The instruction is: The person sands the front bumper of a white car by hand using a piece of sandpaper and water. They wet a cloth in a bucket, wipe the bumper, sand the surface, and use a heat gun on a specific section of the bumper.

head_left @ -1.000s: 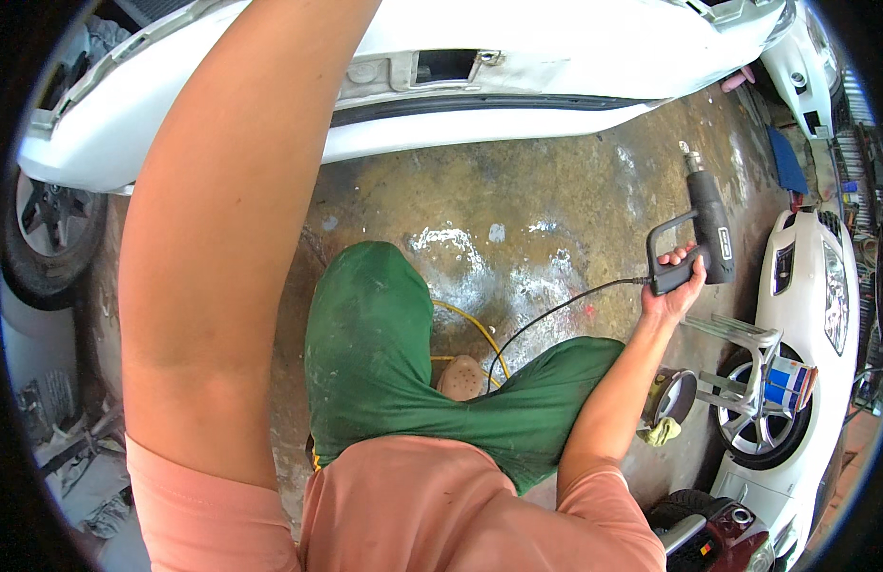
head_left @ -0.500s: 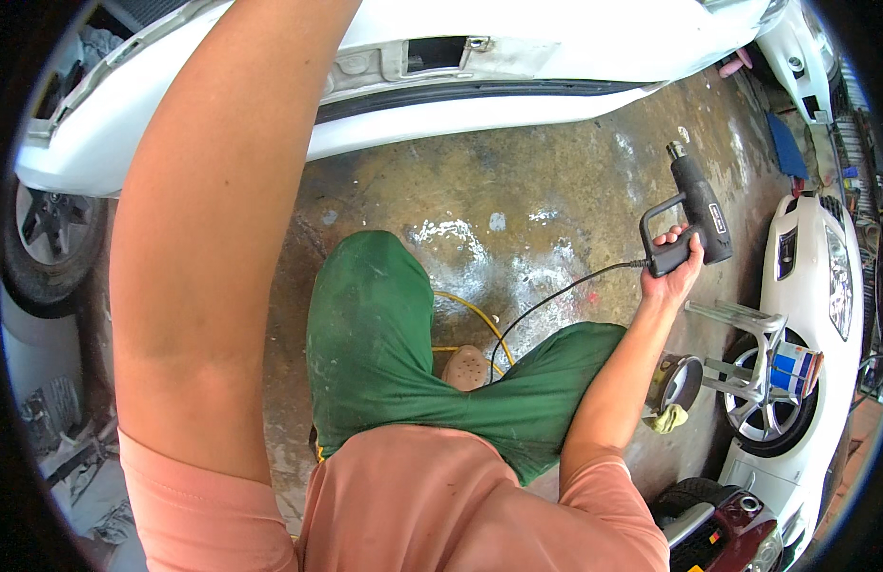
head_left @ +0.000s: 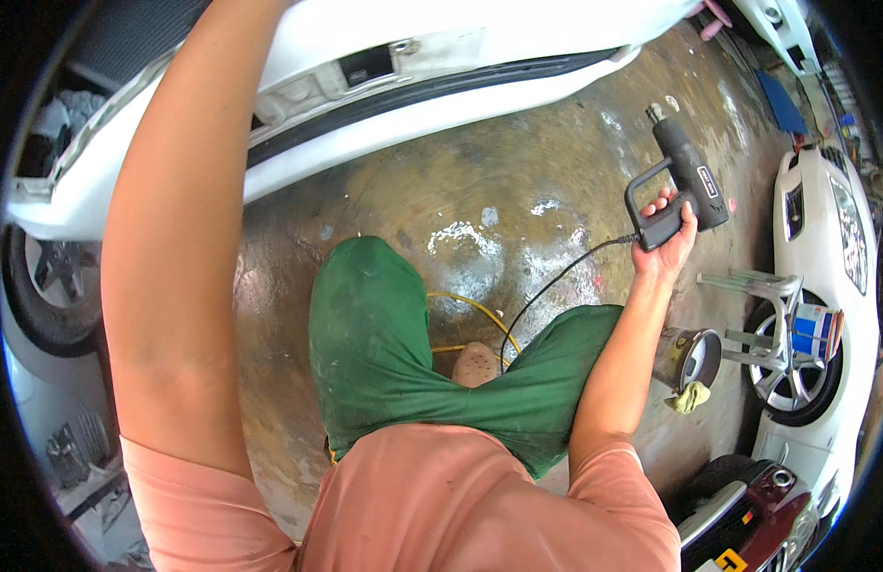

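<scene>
My right hand [head_left: 666, 250] is wrapped round the grip of a black heat gun [head_left: 691, 176], out over the floor to my right. The metal nozzle of the gun points up and away, toward the far side. From the rear of the grip hangs a black cord [head_left: 556, 286] running down between my knees. A white car bumper [head_left: 556, 43] stretches across the far side, with a rectangular opening and a dark lower strip. My left arm reaches up and over this bumper, its hand beyond the upper edge of the picture.
At the right stand a bucket [head_left: 672, 357] with a yellowish cloth [head_left: 689, 398] against it, a pale stool [head_left: 780, 284] and a white car [head_left: 811, 224]. A dark red vehicle part [head_left: 785, 496] is at the lower right. A yellow hose [head_left: 472, 302] lies near my foot.
The view has turned slightly, so the bumper looks more slanted. My left arm sits further left in the picture. The heat gun has shifted slightly left, still in my right hand.
</scene>
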Demonstrator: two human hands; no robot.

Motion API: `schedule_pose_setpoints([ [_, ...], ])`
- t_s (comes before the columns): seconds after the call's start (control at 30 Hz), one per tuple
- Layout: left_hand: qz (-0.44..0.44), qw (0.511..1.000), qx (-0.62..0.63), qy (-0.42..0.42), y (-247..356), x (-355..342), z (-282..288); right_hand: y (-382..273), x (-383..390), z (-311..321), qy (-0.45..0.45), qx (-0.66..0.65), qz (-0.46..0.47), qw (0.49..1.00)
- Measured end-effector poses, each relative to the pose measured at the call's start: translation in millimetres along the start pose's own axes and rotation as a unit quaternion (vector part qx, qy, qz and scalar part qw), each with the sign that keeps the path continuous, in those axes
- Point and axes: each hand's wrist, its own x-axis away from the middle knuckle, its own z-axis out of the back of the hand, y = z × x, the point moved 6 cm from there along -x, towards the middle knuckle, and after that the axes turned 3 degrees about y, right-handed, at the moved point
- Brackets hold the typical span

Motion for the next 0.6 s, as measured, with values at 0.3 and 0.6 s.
schedule_pose_setpoints([
  [0.3,0.092,0.945,0.314,-0.032,-26,-7,-26,-33,5,3,0.012,0.014,0.038,0.999],
  [0.6,0.246,0.899,0.361,-0.038,63,25,-3,-84,18,30,0.04,0.045,0.093,0.994],
])
